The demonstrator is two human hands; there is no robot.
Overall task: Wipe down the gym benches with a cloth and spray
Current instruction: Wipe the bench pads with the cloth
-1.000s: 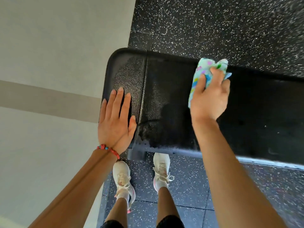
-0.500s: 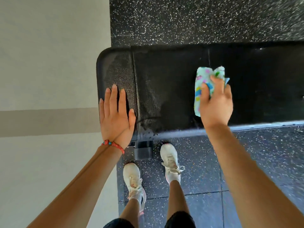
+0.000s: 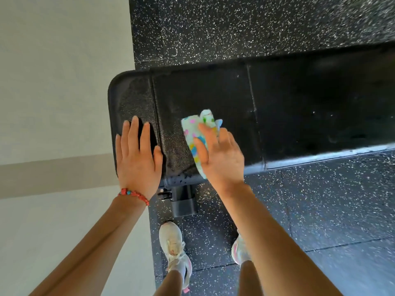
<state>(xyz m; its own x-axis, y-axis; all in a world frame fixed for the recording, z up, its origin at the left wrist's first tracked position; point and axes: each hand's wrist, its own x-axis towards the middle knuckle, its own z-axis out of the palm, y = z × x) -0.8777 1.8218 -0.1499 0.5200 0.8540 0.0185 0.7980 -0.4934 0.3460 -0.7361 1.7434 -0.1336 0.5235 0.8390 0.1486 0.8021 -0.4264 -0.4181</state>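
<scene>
1. Now the patterned cloth (image 3: 195, 137) is pressed onto the gym bench (image 3: 299, 107) by the right hand (image 3: 220, 157), fingers laid nearly straight over it, at the near left part of the pad.
2. The left hand (image 3: 136, 154) is spread flat on the bench's end section, just beside the cloth, holding nothing.
3. The bench's long axis is seen running off to the right; most unwiped pad probably lies that way from the cloth.
4. The right hand is judged nearer that stretch, so a rightward sweep is favoured.
5. No spray bottle is seen.
</scene>
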